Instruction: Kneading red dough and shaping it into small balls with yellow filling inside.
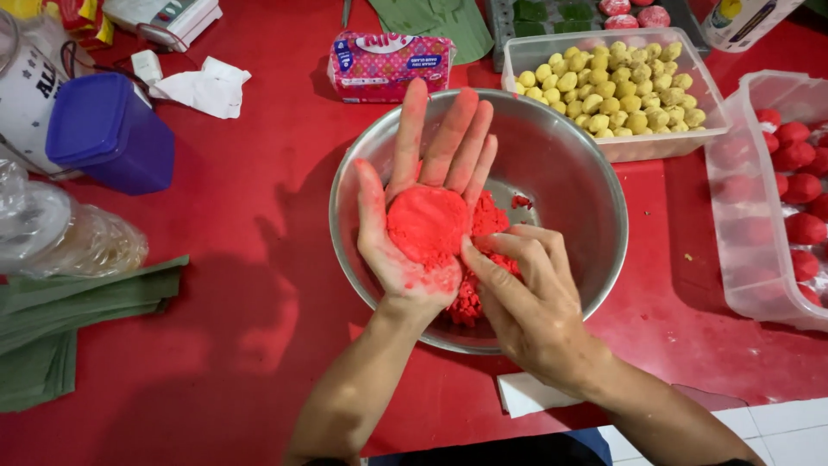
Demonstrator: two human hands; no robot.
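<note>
My left hand point(423, 185) lies palm up over a steel bowl point(569, 164), fingers spread, with a flattened red dough disc point(428, 223) resting in the palm. My right hand point(526, 298) is beside it, its thumb pressing the disc's lower right edge and its fingers curled over more red dough point(485, 226) in the bowl. Both hands are stained red. A clear tub of small yellow filling balls point(608, 91) stands just behind the bowl.
A clear container of red dough balls point(798, 194) stands at the right edge. Stacked green leaf sheets point(60, 311) lie at left, by a blue tub point(108, 129), a plastic bag and a tissue pack point(388, 65). All rests on a red table point(241, 259).
</note>
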